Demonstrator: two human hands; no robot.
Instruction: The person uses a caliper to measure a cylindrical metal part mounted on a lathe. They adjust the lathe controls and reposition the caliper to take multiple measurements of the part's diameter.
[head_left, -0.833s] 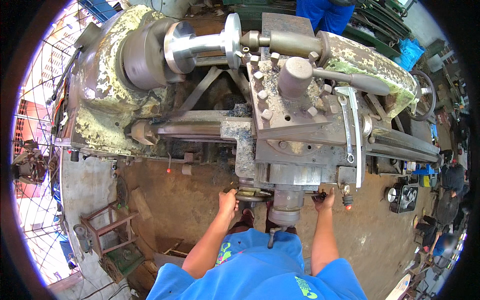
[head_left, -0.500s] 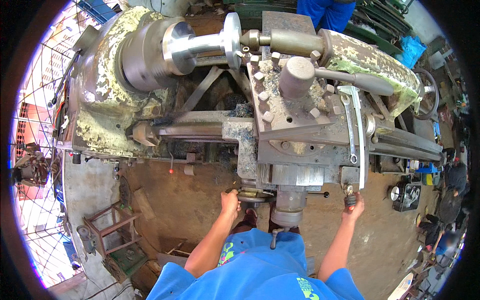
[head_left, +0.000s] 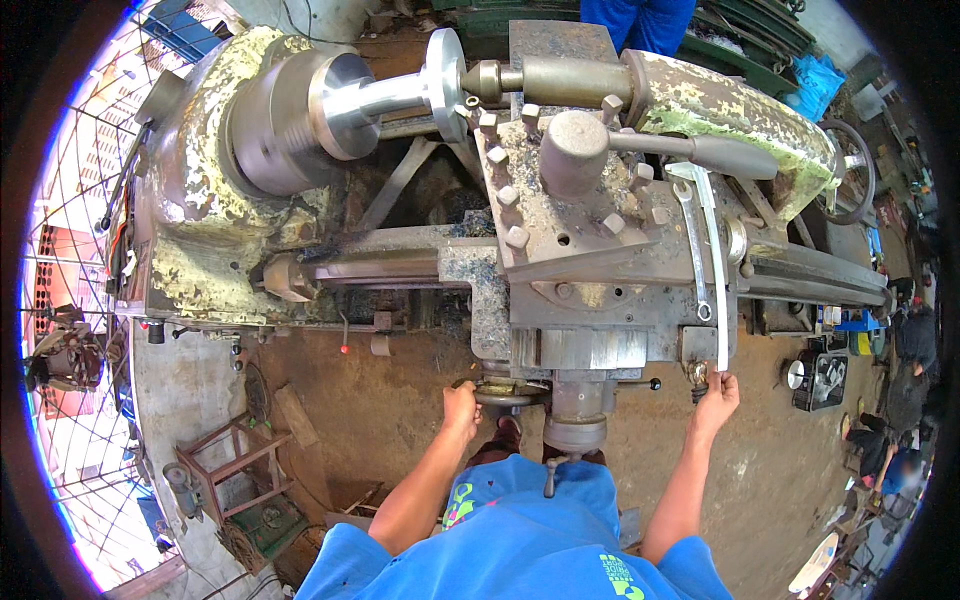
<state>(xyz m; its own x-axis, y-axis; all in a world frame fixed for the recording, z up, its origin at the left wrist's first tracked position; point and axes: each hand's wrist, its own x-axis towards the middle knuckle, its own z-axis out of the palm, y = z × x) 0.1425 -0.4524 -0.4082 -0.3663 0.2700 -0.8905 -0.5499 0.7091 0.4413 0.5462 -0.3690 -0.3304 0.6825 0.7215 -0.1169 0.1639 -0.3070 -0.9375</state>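
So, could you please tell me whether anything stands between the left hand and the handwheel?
Nothing visible does: the left hand is on the left edge of the handwheel. The right hand is apart from it, by the lower end of the caliper.

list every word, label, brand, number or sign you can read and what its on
Blue shirt: small green lettering on the front, wording not copied here.
Caliper: any scale marks are too small to read.
Wrench: no readable marking.
Headstock: no readable label.
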